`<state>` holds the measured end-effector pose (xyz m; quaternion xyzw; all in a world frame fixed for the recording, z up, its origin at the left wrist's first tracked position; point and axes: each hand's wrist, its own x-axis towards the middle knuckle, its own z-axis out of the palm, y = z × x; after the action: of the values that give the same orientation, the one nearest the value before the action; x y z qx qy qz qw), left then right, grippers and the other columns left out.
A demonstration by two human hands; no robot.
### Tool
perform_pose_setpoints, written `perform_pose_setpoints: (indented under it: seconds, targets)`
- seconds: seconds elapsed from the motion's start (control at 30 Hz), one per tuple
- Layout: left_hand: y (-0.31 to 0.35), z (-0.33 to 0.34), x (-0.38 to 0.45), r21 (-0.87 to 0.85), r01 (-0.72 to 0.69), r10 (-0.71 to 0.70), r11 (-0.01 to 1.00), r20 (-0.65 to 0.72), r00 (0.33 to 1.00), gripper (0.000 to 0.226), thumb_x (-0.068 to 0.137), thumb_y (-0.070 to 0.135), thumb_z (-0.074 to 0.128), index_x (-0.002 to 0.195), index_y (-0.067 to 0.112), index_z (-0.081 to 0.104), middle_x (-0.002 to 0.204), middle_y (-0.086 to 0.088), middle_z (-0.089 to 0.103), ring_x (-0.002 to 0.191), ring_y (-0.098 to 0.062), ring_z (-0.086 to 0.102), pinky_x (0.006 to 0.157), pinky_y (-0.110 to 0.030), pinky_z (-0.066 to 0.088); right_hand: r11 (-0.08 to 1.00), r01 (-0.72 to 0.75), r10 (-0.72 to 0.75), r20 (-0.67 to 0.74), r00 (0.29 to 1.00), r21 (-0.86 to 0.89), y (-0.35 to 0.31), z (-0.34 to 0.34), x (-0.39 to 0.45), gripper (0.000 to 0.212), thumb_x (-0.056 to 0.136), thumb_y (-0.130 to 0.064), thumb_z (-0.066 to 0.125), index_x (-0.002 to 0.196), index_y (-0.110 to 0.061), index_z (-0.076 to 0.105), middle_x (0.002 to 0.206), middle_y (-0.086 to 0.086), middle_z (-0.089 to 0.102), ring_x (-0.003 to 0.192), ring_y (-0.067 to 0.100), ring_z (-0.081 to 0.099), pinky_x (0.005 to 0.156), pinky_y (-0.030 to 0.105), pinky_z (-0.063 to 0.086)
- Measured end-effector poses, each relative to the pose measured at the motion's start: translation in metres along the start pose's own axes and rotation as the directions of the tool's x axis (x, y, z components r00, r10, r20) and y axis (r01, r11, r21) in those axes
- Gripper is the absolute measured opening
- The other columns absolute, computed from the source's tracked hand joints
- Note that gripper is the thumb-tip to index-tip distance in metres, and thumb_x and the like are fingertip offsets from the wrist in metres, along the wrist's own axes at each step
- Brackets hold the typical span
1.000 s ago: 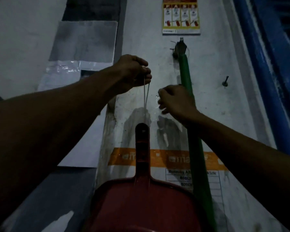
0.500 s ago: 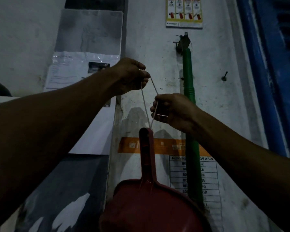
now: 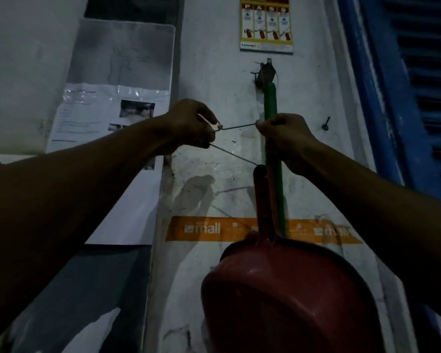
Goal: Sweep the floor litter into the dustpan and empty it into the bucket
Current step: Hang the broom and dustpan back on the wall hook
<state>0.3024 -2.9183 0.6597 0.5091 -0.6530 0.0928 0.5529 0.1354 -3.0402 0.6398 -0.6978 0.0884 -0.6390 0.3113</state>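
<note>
A red dustpan (image 3: pixel 285 296) hangs against the white wall, handle up, by a thin white string loop (image 3: pixel 236 127). My left hand (image 3: pixel 189 126) pinches the loop's knotted end. My right hand (image 3: pixel 284 138) pinches the other end, and the string is stretched taut between them, with a second strand running down to the handle top (image 3: pixel 260 171). A green broom handle (image 3: pixel 271 103) hangs from a hook (image 3: pixel 265 72) just behind my right hand. No bucket or floor litter is in view.
A bare nail (image 3: pixel 325 124) sticks out of the wall to the right. A blue shuttered door (image 3: pixel 418 85) fills the right edge. Laminated papers (image 3: pixel 107 118) and a fire-extinguisher poster (image 3: pixel 266 24) are on the wall. An orange tape strip (image 3: pixel 204 229) crosses it.
The hands moved apart, pulling the string loop wide and taut sideways. The dustpan shifted right, its handle now beside the green broom handle.
</note>
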Motion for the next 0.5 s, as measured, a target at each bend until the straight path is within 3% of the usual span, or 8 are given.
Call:
perform_pose_setpoints:
  seconds: [0.07,0.1,0.2,0.27,0.33,0.43,0.5]
  targets:
    - [-0.001,0.011,0.006,0.025,-0.069,0.070,0.997,-0.053,0.996,0.034,0.081,-0.014,0.066,0.110,-0.001,0.057,0.091,-0.019,0.064,0.081,-0.027,0.066,0.058,-0.025,0.059,0.991,0.057,-0.059,-0.020,0.998,-0.123,0.000,-0.010,0.014,0.024,0.090,-0.023,0.069,0.099,-0.001,0.064,0.081,0.010,0.058,0.070,0.020,0.057,0.062,0.034,0.055]
    - [-0.001,0.017,0.010,0.057,-0.105,0.110,0.993,-0.092,0.990,0.032,0.081,-0.012,0.067,0.109,0.000,0.057,0.091,-0.019,0.064,0.081,-0.028,0.067,0.061,-0.027,0.060,0.983,0.081,-0.086,-0.022,0.996,-0.165,-0.001,-0.014,0.021,0.025,0.090,-0.023,0.069,0.099,-0.001,0.064,0.085,0.012,0.060,0.072,0.022,0.058,0.062,0.035,0.057]
    - [0.000,0.036,0.026,0.195,-0.180,0.223,0.964,-0.234,0.946,0.026,0.083,-0.003,0.070,0.107,0.000,0.061,0.096,-0.018,0.065,0.080,-0.027,0.069,0.067,-0.032,0.060,0.952,0.163,-0.182,-0.054,0.982,-0.259,-0.003,-0.028,0.040,0.021,0.091,-0.024,0.069,0.086,-0.005,0.062,0.077,0.010,0.059,0.057,0.018,0.054,0.042,0.024,0.047]
    - [0.002,0.047,0.039,0.289,-0.195,0.282,0.937,-0.301,0.911,0.020,0.085,0.003,0.070,0.104,0.002,0.064,0.096,-0.015,0.067,0.074,-0.023,0.069,0.061,-0.027,0.058,0.923,0.206,-0.251,-0.101,0.963,-0.324,-0.003,-0.033,0.053,0.025,0.091,-0.026,0.069,0.076,-0.010,0.058,0.072,0.007,0.057,0.052,0.017,0.053,0.041,0.026,0.046]
    - [0.006,0.057,0.053,0.398,-0.203,0.353,0.895,-0.349,0.868,0.015,0.089,0.009,0.067,0.103,0.004,0.063,0.098,-0.016,0.068,0.077,-0.026,0.068,0.066,-0.035,0.059,0.874,0.236,-0.327,-0.153,0.933,-0.425,-0.005,-0.036,0.067,0.031,0.091,-0.033,0.068,0.071,-0.013,0.054,0.069,0.003,0.055,0.055,0.016,0.053,0.048,0.030,0.047]
    - [0.013,0.071,0.069,0.620,-0.258,0.549,0.741,-0.338,0.765,0.018,0.094,0.009,0.055,0.111,0.007,0.048,0.094,-0.010,0.058,0.077,-0.025,0.057,0.063,-0.036,0.045,0.765,0.235,-0.432,-0.207,0.878,-0.600,-0.006,-0.039,0.086,0.036,0.093,-0.044,0.062,0.080,-0.011,0.054,0.071,-0.001,0.052,0.061,0.011,0.046,0.047,0.025,0.029]
    - [0.015,0.077,0.078,0.759,-0.320,0.681,0.567,-0.214,0.700,0.020,0.097,0.004,0.045,0.116,0.009,0.045,0.089,-0.006,0.046,0.067,-0.021,0.046,0.056,-0.029,0.032,0.724,0.225,-0.473,-0.232,0.850,-0.652,-0.005,-0.042,0.099,0.037,0.093,-0.048,0.059,0.086,-0.012,0.054,0.082,0.002,0.053,0.071,0.017,0.047,0.051,0.026,0.026]
